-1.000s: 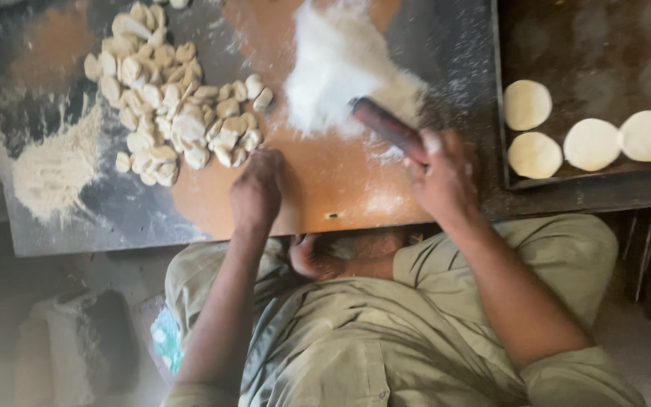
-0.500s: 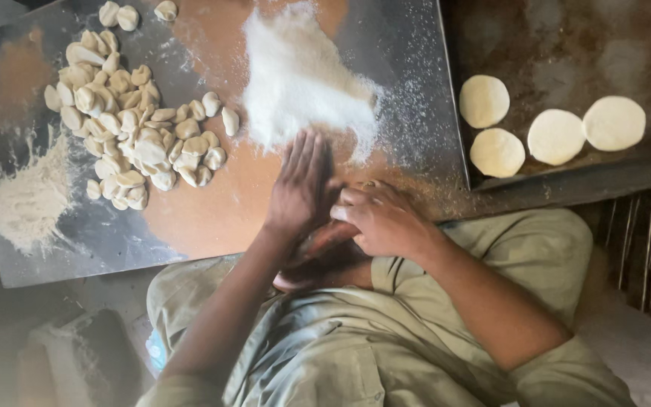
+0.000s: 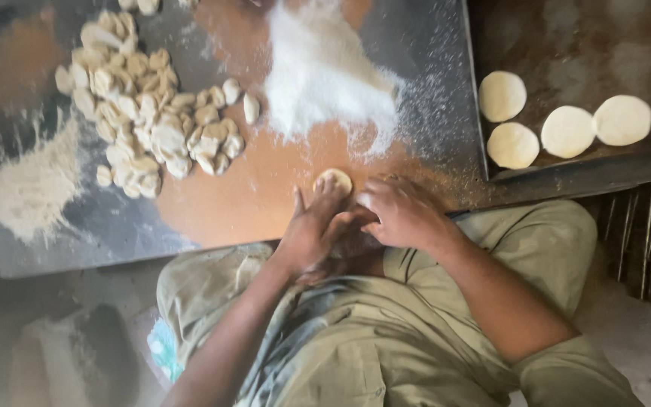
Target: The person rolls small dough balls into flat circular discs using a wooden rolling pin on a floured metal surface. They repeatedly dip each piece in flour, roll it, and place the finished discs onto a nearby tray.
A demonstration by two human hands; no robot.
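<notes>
A small round flattened dough piece (image 3: 334, 179) lies on the floured brown work board (image 3: 250, 192) near its front edge. My left hand (image 3: 312, 226) rests flat on the board, fingers stretched out, its fingertips touching the dough piece. Right beside it, my right hand (image 3: 401, 211) touches it with fingers curled down toward the board. What lies under the right hand is hidden. A dark shape sits beneath both hands at the board's edge; I cannot tell what it is.
A heap of white flour (image 3: 318, 71) lies behind the hands. At the back left is a pile of cut dough lumps (image 3: 145, 128), with a tan flour heap (image 3: 35, 185) further left. On the right, a dark tray (image 3: 566, 45) holds several flat dough discs (image 3: 566, 130).
A second ago my right hand held a dark rolling pin beside the white flour. Both hands have since drawn together at the board's front edge, and a dough piece now shows at the left fingertips.
</notes>
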